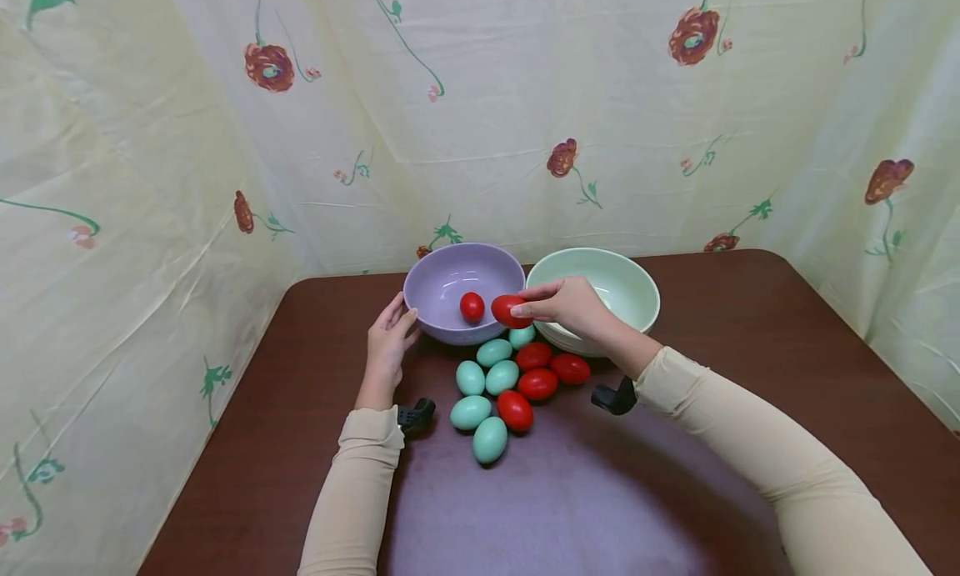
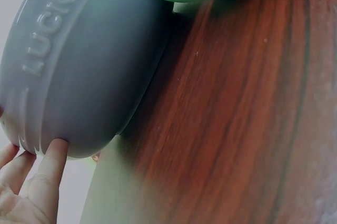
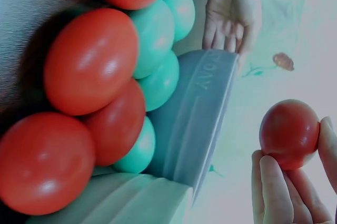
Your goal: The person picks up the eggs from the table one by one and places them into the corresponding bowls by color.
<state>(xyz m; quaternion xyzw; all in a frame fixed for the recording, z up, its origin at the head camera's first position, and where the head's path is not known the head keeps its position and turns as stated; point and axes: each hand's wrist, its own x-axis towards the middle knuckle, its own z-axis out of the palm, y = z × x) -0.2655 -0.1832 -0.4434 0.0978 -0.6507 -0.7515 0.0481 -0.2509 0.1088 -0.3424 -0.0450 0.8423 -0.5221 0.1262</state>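
Observation:
In the head view my right hand (image 1: pixel 566 305) pinches a red egg (image 1: pixel 508 310) between thumb and fingertips, over the right front rim of a purple bowl (image 1: pixel 442 330). The right wrist view shows this egg (image 3: pixel 289 133) held at the fingertips. Another red egg (image 1: pixel 472 308) lies inside the purple bowl. My left hand (image 1: pixel 385 351) is at the bowl's left side, its extended fingers (image 2: pixel 48 174) touching the outer wall, which bears raised letters. Several mint-green eggs (image 1: pixel 470 378) and several red eggs (image 1: pixel 537 384) lie together on the table in front.
A pale green bowl (image 1: pixel 637 297) stands right beside the purple one, partly behind my right hand. Both are near the back edge of the dark brown table (image 1: pixel 247 443). A flowered curtain (image 1: pixel 480 167) hangs behind. Black wrist devices (image 1: pixel 615 398) sit at both cuffs.

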